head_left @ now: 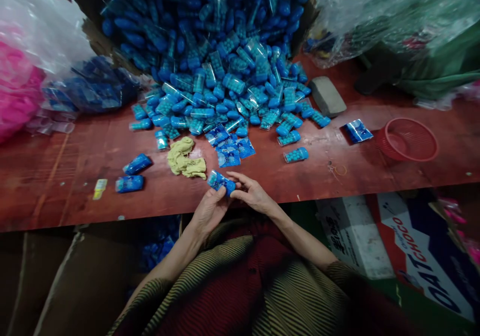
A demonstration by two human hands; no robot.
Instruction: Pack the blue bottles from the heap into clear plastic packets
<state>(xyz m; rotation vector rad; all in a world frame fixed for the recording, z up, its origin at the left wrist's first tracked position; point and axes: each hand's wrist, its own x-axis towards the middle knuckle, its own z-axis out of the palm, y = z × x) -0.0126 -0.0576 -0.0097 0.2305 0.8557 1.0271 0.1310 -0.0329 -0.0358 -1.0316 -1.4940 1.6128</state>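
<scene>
Near the table's front edge, my left hand [210, 207] grips a small see-through bottle [221, 182] of light-blue balls, its thumb on the printed blue sleeve around it. From the other side, my right hand [257, 195] has its thumb and fingers at the bottle's right end; some of its fingers are hidden. Just beyond the hands lie several flat printed blue sleeves [228, 157] and a crumpled yellow cloth [184, 160]. To the left, two bottles in blue sleeves [129, 183] lie on their sides.
A large heap of blue-capped bottles [225, 86] spills from a carton at the back. On the right are a grey block [327, 97], a stack of blue sleeves [358, 131] and a red basket [408, 140]. Plastic bags flank the heap. Cartons [420, 246] stand below the table.
</scene>
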